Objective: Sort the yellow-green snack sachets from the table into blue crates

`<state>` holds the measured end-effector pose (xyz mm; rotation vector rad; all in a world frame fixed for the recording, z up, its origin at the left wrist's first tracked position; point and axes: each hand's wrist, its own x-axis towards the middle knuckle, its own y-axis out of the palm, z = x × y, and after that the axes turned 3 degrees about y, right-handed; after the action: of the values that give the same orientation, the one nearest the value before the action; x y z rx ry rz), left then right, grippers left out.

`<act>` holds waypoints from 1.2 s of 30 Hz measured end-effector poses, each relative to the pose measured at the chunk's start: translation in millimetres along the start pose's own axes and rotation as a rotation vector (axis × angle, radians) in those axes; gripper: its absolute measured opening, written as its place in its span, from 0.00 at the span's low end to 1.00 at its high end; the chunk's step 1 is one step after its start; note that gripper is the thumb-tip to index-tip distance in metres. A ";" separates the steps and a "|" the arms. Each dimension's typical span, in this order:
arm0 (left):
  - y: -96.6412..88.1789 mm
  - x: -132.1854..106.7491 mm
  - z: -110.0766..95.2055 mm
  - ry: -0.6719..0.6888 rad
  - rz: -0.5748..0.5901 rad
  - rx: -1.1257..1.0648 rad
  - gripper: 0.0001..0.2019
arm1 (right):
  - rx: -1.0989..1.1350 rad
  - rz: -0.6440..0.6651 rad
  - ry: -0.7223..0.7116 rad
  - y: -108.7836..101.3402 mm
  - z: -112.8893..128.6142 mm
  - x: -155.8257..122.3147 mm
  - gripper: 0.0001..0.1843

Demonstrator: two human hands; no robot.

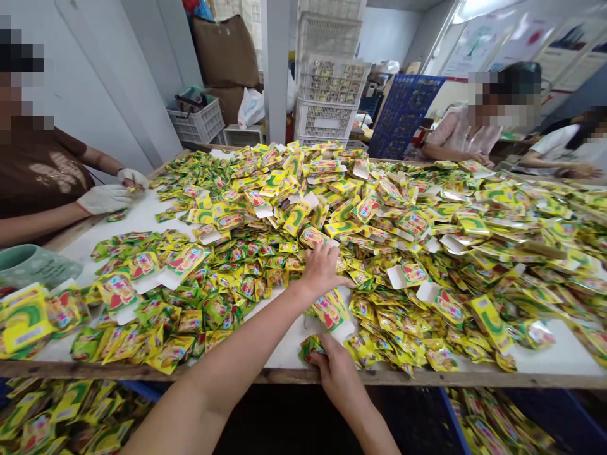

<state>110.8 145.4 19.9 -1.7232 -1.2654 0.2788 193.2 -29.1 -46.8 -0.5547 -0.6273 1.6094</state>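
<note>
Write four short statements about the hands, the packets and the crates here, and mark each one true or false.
1. The left hand lies on the heap of packets. True.
2. The right hand is raised high over the middle of the table. False: it is low at the table's near edge, with its fingers on a small packet.
3. The person at the left edge of the picture wears white gloves. True.
4. The crates stacked at the back are black. False: they are white.
</note>
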 end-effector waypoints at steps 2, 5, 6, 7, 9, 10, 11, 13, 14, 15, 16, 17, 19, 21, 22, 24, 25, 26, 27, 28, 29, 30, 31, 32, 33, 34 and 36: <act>-4.1 -7.8 -0.9 0.180 0.186 -0.045 0.26 | 0.002 -0.012 -0.004 1.9 -1.4 -1.3 0.07; -10.3 -28.7 9.4 0.303 0.538 -0.134 0.18 | 0.041 -0.061 -0.016 3.6 -4.1 -1.1 0.11; -12.6 -37.0 14.2 0.295 0.580 -0.148 0.17 | 0.056 -0.093 -0.017 3.3 -5.2 -0.5 0.12; -15.2 -45.8 18.8 0.274 0.570 -0.162 0.15 | 0.072 -0.126 -0.013 2.2 -6.5 0.4 0.13; -21.2 -65.5 25.7 0.194 0.434 -0.224 0.13 | 0.117 -0.173 0.008 -2.9 -8.4 2.4 0.12; -24.2 -76.4 27.6 0.129 0.346 -0.271 0.11 | 0.162 -0.182 0.028 -7.0 -8.5 3.7 0.10; -26.8 -87.9 28.4 0.048 0.266 -0.326 0.09 | 0.227 -0.198 0.055 -11.8 -7.5 5.4 0.08; -30.1 -111.5 27.3 -0.144 0.151 -0.451 0.08 | 0.390 -0.300 0.121 -22.1 -0.3 10.7 0.07; -30.5 -123.1 25.6 -0.231 0.127 -0.517 0.08 | 0.465 -0.375 0.138 -26.4 6.0 14.4 0.07; -29.9 -133.9 23.3 -0.300 0.120 -0.591 0.09 | 0.513 -0.444 0.131 -29.2 13.9 18.8 0.09; -28.7 -143.8 20.9 -0.349 0.118 -0.675 0.09 | 0.521 -0.492 0.095 -30.3 22.8 23.5 0.10; -26.9 -152.5 18.4 -0.385 0.105 -0.762 0.09 | 0.489 -0.504 0.035 -29.4 31.9 28.3 0.10; -23.1 -166.0 14.4 -0.451 0.031 -0.911 0.10 | 0.349 -0.453 -0.095 -23.0 47.7 36.4 0.09; -20.6 -174.9 12.3 -0.519 -0.056 -1.001 0.11 | 0.192 -0.398 -0.163 -14.7 57.5 40.7 0.09; -20.3 -178.0 12.0 -0.541 -0.082 -1.021 0.11 | 0.133 -0.376 -0.169 -11.5 60.2 41.4 0.09; -21.3 -182.2 12.3 -0.555 -0.091 -1.040 0.12 | 0.057 -0.323 -0.156 -8.7 63.7 40.9 0.10; -22.4 -183.8 12.6 -0.554 -0.092 -1.046 0.12 | 0.030 -0.290 -0.146 -8.8 65.3 40.2 0.11; -23.5 -185.1 12.8 -0.550 -0.098 -1.054 0.12 | 0.006 -0.260 -0.135 -9.4 67.3 39.4 0.12; -24.6 -186.5 12.9 -0.549 -0.106 -1.061 0.12 | -0.018 -0.241 -0.126 -9.8 69.6 38.4 0.12; -25.5 -187.8 13.0 -0.549 -0.113 -1.070 0.12 | -0.042 -0.239 -0.117 -9.9 72.2 37.4 0.12; -26.3 -189.1 13.0 -0.549 -0.115 -1.080 0.11 | -0.067 -0.255 -0.113 -9.4 74.8 36.2 0.12; -27.0 -190.5 12.9 -0.546 -0.115 -1.090 0.11 | -0.090 -0.281 -0.116 -8.6 77.2 35.1 0.12; -27.9 -191.8 12.7 -0.542 -0.112 -1.096 0.11 | -0.107 -0.299 -0.129 -7.9 79.3 33.9 0.12; -28.9 -192.9 12.4 -0.535 -0.110 -1.101 0.11 | -0.119 -0.297 -0.151 -7.9 81.0 33.0 0.12; -30.2 -193.9 12.0 -0.525 -0.107 -1.106 0.11 | -0.126 -0.269 -0.178 -8.8 82.3 32.4 0.12; -31.8 -194.7 11.4 -0.512 -0.099 -1.112 0.11 | -0.127 -0.211 -0.202 -11.1 83.5 32.2 0.12; -35.1 -195.5 10.3 -0.479 -0.055 -1.117 0.12 | -0.121 -0.045 -0.240 -18.8 85.5 33.2 0.14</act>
<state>-3.5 -11.7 -22.3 -2.6339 -2.0375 -0.1056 145.3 -1.5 28.8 -0.4358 -0.9143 1.6159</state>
